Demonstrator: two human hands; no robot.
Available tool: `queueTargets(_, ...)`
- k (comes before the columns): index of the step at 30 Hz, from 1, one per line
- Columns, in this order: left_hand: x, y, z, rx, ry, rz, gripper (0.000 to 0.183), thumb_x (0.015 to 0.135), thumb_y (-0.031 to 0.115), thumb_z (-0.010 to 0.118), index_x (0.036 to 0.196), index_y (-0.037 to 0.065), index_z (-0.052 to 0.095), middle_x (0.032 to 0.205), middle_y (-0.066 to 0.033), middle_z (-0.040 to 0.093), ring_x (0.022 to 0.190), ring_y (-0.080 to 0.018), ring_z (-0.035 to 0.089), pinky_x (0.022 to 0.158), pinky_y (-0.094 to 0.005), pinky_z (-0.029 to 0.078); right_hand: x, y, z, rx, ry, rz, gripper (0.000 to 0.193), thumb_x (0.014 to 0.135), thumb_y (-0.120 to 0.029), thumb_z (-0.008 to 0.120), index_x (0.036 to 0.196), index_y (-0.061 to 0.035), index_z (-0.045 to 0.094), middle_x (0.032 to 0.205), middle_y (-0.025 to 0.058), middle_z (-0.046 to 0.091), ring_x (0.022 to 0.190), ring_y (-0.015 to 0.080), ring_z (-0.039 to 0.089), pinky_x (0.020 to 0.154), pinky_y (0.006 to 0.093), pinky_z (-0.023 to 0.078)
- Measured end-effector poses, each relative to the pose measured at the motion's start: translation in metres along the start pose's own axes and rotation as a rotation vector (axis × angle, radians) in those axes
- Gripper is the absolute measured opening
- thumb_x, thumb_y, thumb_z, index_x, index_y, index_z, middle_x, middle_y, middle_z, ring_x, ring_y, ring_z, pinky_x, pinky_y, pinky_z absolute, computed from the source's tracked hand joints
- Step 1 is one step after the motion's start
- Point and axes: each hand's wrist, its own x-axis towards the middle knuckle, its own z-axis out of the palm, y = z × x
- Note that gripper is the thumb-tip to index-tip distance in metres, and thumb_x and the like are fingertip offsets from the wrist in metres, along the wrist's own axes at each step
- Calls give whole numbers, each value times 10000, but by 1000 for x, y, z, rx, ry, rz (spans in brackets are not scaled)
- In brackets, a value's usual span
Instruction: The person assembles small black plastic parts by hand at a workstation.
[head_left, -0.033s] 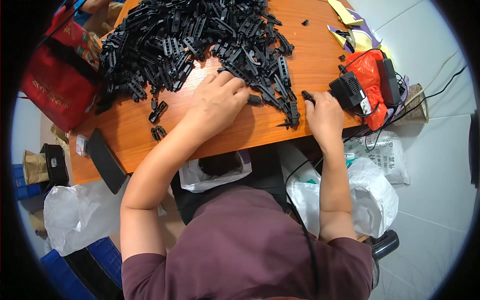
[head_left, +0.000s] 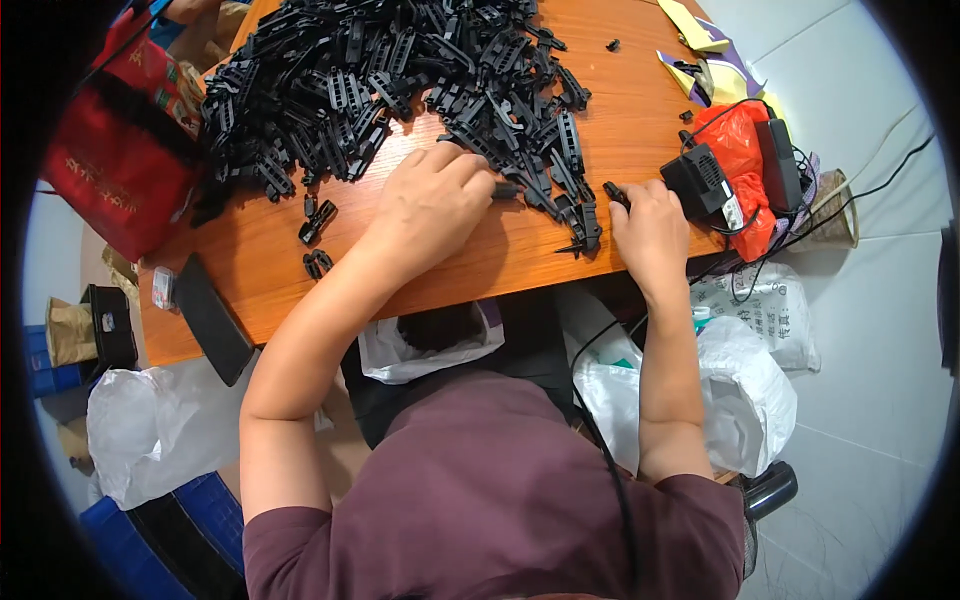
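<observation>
My left hand rests on the wooden table with its fingers curled. A short black plastic piece sticks out to the right from under its fingertips. My right hand is near the table's front edge, closed around a small black plastic part whose end shows past the thumb. Between the hands lie a few black clips at the near tip of a big heap of black plastic parts. Most of what each set of fingers grips is hidden.
Black power adapters and a red plastic bag with cables stand at the table's right. A dark flat slab lies at the left front edge, near a red bag. An open white bag sits below the edge.
The black piece at my left hand has shifted very slightly away from me. My right hand looks unchanged.
</observation>
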Motion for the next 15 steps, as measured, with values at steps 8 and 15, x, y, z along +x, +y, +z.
queueTargets(8,-10,-10,-38,-1326,-58,-909,365,796,147,705,1089,3,544,855,-92,652,751,-128,634,599,-233,473,23,-8,-13,556,144,-18,218,773,-69,645,984,-11,647,805,112,611,708,208,611,620,281,491)
queueTargets(15,-17,-9,-39,-1785,-173,-718,344,747,218,757,976,5,613,828,-57,656,665,-98,617,573,-199,483,-3,-80,-29,1266,30,-390,253,698,107,684,919,-16,664,871,95,635,750,152,614,652,243,517)
